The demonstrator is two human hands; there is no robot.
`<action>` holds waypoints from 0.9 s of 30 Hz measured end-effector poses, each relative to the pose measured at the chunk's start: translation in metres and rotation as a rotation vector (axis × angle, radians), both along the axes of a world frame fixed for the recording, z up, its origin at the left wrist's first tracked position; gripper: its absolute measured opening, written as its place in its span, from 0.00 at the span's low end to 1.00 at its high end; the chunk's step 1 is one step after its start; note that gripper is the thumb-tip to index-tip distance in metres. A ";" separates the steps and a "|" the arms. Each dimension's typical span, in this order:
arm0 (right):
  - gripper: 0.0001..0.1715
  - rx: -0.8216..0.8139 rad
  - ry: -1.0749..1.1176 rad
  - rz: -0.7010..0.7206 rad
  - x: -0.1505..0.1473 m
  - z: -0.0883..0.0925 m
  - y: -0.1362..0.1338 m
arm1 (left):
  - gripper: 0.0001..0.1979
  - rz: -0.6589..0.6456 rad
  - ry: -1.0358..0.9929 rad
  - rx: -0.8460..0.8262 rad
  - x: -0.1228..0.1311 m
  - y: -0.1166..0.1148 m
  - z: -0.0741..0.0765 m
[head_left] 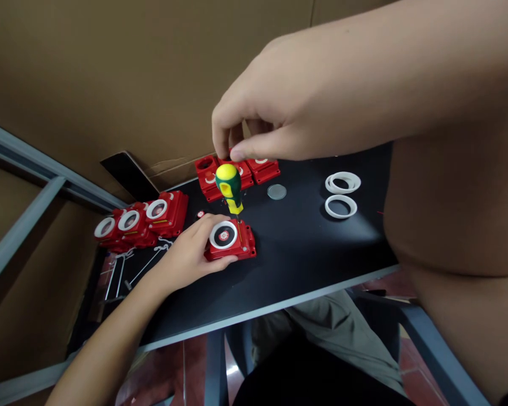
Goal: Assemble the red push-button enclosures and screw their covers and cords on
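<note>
My left hand (197,245) grips a small red box (241,248) from its left side, thumb along the near edge. On top of the box is a white ring (214,239) around a dark round window with a red and white mark. A yellow and green screwdriver (229,189) stands nearly upright, its tip at the far right corner of the box. Just above its handle hovers my right hand (271,107), fingers curled, thumb and fingertips slightly apart, holding nothing that I can see.
Several red boxes with white rings (165,211) stand at the left, and more red boxes (207,175) at the back. A clear disc (276,192) and loose white rings (341,207) lie on the black table (296,248). A dark flat panel (129,175) leans near the cardboard wall.
</note>
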State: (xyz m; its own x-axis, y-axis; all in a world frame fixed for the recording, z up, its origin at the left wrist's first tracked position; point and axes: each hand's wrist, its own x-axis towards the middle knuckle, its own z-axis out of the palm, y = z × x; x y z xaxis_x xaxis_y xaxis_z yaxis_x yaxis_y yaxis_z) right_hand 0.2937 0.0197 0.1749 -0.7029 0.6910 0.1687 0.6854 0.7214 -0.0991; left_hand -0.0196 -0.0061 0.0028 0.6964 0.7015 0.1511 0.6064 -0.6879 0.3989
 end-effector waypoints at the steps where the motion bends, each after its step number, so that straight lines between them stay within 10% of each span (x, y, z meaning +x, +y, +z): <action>1: 0.16 0.049 -0.065 0.042 0.001 0.000 0.002 | 0.35 0.001 -0.001 -0.003 0.000 0.000 0.000; 27: 0.24 0.002 -0.109 0.205 -0.006 0.003 0.000 | 0.35 0.024 0.011 -0.026 0.005 0.000 0.004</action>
State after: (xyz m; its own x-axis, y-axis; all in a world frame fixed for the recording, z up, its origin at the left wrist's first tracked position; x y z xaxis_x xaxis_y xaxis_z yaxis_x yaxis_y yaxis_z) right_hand 0.2880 0.0197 0.1779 -0.8429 0.5312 0.0858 0.5307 0.8470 -0.0307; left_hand -0.0150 -0.0065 0.0068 0.6806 0.7219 0.1253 0.6270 -0.6624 0.4100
